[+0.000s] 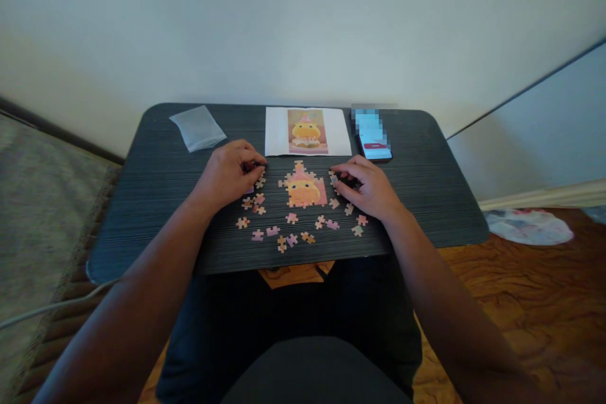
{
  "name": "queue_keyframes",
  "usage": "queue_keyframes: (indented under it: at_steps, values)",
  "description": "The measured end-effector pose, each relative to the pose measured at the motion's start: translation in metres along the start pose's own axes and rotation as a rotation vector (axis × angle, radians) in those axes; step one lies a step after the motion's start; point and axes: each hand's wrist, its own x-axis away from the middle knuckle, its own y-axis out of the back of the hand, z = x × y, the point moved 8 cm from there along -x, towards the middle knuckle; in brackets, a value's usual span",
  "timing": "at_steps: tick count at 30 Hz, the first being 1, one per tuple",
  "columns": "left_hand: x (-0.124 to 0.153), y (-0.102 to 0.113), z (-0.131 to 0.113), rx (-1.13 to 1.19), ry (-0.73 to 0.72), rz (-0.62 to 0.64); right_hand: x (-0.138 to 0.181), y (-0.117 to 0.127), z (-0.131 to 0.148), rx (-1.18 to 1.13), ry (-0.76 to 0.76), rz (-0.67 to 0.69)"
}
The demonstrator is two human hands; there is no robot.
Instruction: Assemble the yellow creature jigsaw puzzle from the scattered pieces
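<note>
A partly joined jigsaw puzzle (304, 190), showing a yellow face under a pink hat, lies mid-table between my hands. My left hand (231, 170) rests to its left, fingers curled and thumb close to the fingertips; anything pinched there is hidden. Just below those fingertips are loose puzzle pieces (260, 182). On the other side, my right hand (367, 186) has its thumb and forefinger about a small puzzle piece (333, 177) on the tabletop. Several more loose pieces (292, 218) are scattered around the lower side of the joined part.
Behind the puzzle lies a printed sheet (307, 131) with the same picture. A lit phone (373, 134) is right of it, and a clear plastic bag (199, 128) lies at the back left. The dark table (156, 183) stands against a white wall (303, 25).
</note>
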Motion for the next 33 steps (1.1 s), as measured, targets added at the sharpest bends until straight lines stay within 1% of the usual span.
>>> queue_keyframes:
  at_steps: [8, 11, 17, 25, 28, 33]
  values:
    - [-0.002, 0.002, 0.008, 0.043, 0.026, -0.003, 0.001, -0.006, -0.006, -0.043, -0.019, -0.004]
    - [-0.003, 0.001, 0.011, 0.069, 0.002, -0.012, 0.000, -0.007, -0.006, -0.043, -0.015, -0.008]
    - [-0.003, -0.003, 0.013, 0.071, -0.031, 0.023, -0.001, -0.006, -0.006, -0.042, -0.001, -0.025]
    - [-0.001, -0.001, 0.006, -0.016, -0.104, -0.034, -0.001, -0.004, -0.004, -0.039, 0.000, -0.050]
    - [0.000, -0.003, 0.005, -0.036, -0.125, -0.033, 0.000, -0.002, -0.003, -0.038, 0.003, -0.065]
    - [0.000, -0.001, 0.007, -0.020, -0.082, 0.009, 0.002, 0.003, -0.001, -0.053, 0.014, -0.108]
